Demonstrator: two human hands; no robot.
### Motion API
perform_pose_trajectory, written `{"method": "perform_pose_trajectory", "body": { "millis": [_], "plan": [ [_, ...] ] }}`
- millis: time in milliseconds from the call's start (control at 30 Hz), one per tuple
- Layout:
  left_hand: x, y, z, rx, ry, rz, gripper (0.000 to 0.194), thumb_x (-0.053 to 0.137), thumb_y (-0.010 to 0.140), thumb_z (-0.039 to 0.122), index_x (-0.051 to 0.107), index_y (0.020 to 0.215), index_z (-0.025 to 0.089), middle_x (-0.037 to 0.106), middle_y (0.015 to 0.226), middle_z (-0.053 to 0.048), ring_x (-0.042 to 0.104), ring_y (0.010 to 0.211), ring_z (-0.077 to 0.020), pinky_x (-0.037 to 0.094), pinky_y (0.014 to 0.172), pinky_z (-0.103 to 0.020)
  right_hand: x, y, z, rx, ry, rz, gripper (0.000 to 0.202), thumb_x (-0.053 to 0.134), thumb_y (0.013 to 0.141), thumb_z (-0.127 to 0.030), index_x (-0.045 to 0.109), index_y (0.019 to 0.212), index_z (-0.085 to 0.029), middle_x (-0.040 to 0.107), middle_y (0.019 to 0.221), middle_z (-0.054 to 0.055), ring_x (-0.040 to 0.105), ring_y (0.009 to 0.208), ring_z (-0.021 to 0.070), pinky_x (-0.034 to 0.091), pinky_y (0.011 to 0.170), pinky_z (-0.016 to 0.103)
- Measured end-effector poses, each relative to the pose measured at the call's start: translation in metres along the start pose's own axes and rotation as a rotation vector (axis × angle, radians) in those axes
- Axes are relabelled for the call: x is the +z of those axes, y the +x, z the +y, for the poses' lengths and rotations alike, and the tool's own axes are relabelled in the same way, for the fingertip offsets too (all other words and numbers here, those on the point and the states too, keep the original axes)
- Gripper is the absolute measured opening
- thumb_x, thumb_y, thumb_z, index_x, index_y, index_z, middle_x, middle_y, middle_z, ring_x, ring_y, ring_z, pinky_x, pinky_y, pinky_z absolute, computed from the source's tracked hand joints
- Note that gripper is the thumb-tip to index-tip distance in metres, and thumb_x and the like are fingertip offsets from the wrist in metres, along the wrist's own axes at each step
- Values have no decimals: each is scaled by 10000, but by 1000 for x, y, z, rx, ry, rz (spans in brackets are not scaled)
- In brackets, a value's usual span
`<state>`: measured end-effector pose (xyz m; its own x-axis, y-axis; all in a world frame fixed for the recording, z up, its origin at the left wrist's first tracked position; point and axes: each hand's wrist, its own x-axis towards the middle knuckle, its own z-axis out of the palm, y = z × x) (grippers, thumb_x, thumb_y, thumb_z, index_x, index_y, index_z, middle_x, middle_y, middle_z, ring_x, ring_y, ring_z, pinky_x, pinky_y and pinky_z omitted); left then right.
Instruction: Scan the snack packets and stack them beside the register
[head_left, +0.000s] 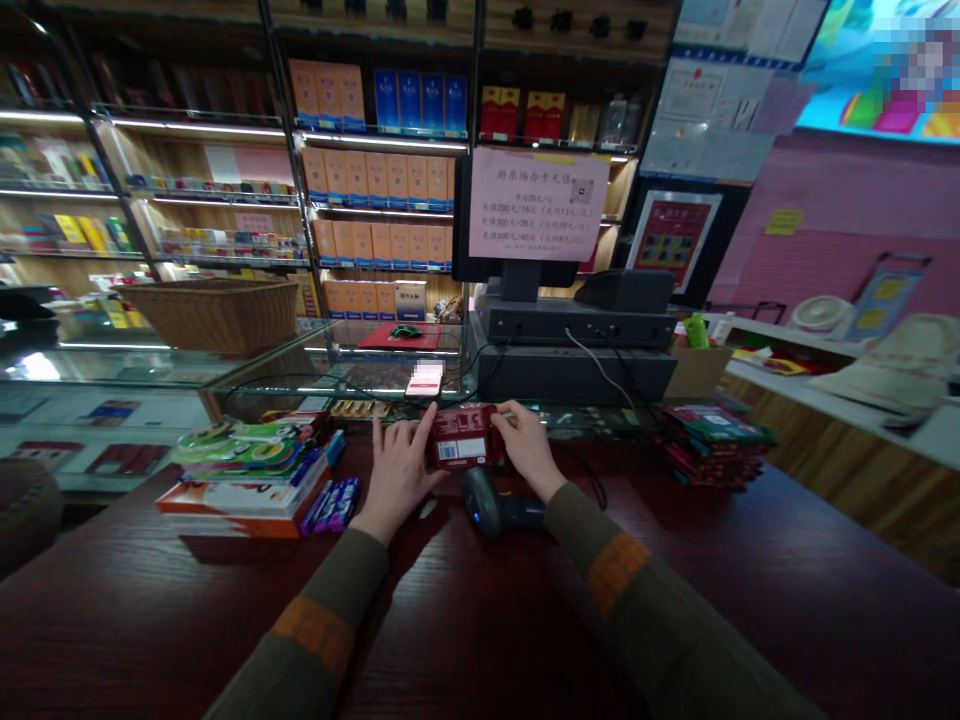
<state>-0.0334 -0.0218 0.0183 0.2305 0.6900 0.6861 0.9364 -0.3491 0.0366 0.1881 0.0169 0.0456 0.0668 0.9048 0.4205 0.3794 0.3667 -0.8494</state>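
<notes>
Both forearms, in dark olive knit sleeves (664, 600) with orange bands, are reaching forward and converging over the glossy reddish-brown wooden counter (480, 630). The left hand (397, 462) is spreading its fingers at the left end of a flat, dark red rectangular packet (469, 424), its grip unclear to me, while the right hand (527, 447) is pinching the right edge. The packet is sitting just beyond a black handheld scanner (491, 508), long axis running left-right, its barcode side facing the person.
</notes>
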Motion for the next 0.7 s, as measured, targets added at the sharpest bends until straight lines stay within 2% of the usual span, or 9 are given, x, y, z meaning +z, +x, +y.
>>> {"method": "perform_pose_trajectory", "body": {
  "millis": [167, 267, 367, 467, 567, 700],
  "plan": [
    [-5, 0, 1, -22, 44, -8, 928, 774, 733, 405, 351, 1543, 246, 610, 1105, -89, 541, 1119, -325, 141, 1216, -648, 3, -4, -4, -38, 9, -17, 184, 547, 833, -416, 606, 821, -242, 690, 721, 3, 630, 668, 201, 445, 611, 290],
    [-6, -1, 1, -48, 39, 8, 889, 781, 719, 403, 403, 1513, 268, 600, 1184, -112, 536, 1174, -346, 147, 1212, -655, 4, -5, -5, -31, 17, -25, 183, 550, 828, -414, 608, 824, -241, 692, 728, 5, 634, 671, 202, 452, 617, 293],
    [-6, -1, 2, -33, 17, 33, 871, 785, 709, 366, 422, 1493, 250, 502, 1417, -160, 414, 1378, -383, 126, 1224, -645, 5, -3, -2, -14, 35, -34, 192, 552, 821, -418, 621, 835, -239, 693, 734, 7, 638, 673, 205, 459, 615, 296],
    [-7, -1, 2, 43, -21, 22, 862, 755, 723, 302, 386, 1494, 192, 391, 1565, -164, 261, 1504, -363, 65, 1245, -626, 5, 0, 1, -11, 63, -34, 199, 565, 803, -420, 631, 835, -235, 693, 742, 13, 641, 683, 208, 464, 612, 297],
    [-7, 0, 3, 97, -62, -5, 844, 711, 751, 267, 344, 1504, 167, 439, 1551, -149, 266, 1514, -329, 24, 1254, -616, 5, 2, 3, 10, 110, -34, 204, 579, 788, -421, 635, 836, -231, 690, 728, 12, 637, 660, 206, 460, 588, 294],
    [-7, 0, 4, 96, -72, -16, 859, 711, 748, 272, 335, 1513, 166, 504, 1499, -144, 325, 1488, -325, 27, 1259, -606, 5, 2, 5, 17, 146, -37, 199, 597, 773, -420, 633, 811, -228, 698, 742, 15, 646, 668, 204, 470, 593, 295]
  ]
}}
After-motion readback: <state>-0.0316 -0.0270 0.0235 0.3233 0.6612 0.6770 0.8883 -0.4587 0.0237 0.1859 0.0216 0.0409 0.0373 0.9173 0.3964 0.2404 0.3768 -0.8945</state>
